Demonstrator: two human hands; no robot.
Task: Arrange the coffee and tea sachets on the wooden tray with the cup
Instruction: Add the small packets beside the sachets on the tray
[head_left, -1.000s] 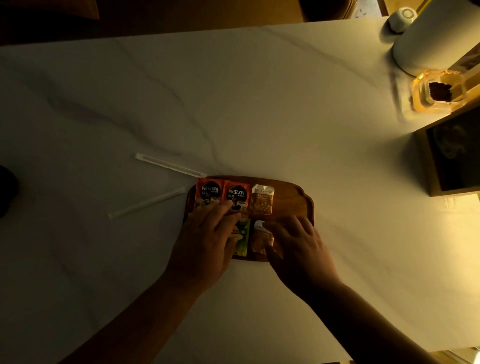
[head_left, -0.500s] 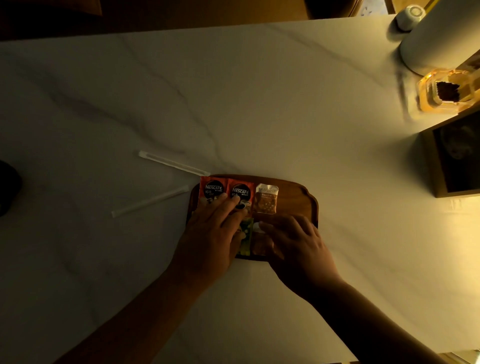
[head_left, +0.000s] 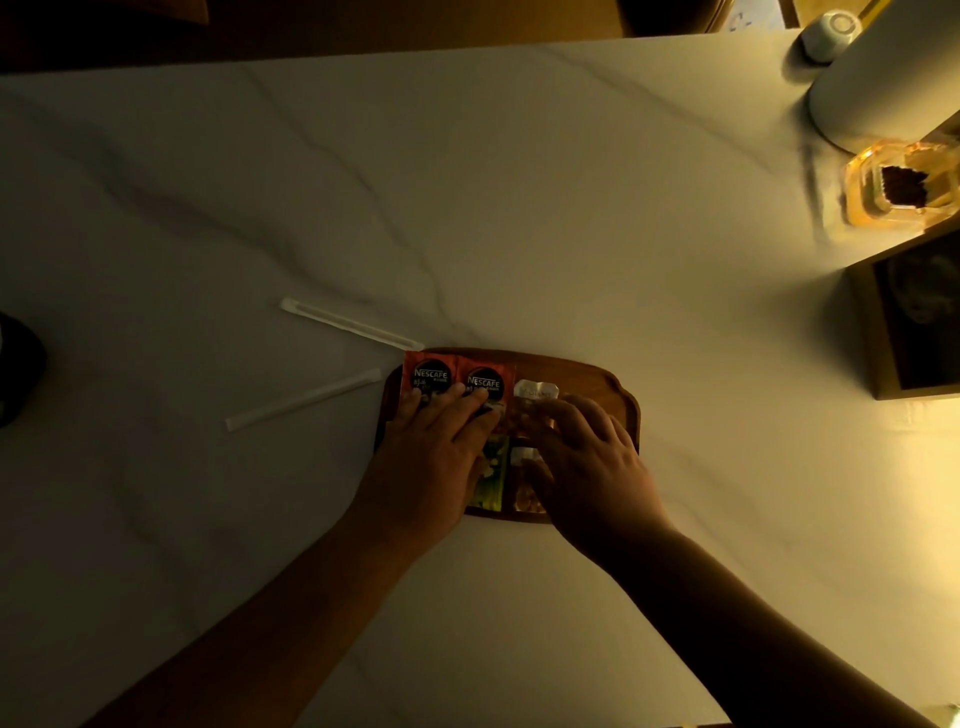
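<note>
step: squaring sachets on wooden tray (head_left: 618, 400) | left hand (head_left: 431, 457) flat, fingers spread on two red coffee sachets (head_left: 457, 376), pinching nothing | right hand (head_left: 587, 457) flat on amber tea sachet (head_left: 535, 391) | cup: none on tray | next: likely fetch cup, seat on bare right end

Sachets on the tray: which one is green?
The green sachet in the near row, between the left hand and right hand; the far-row Nescafe pair is red.
</note>
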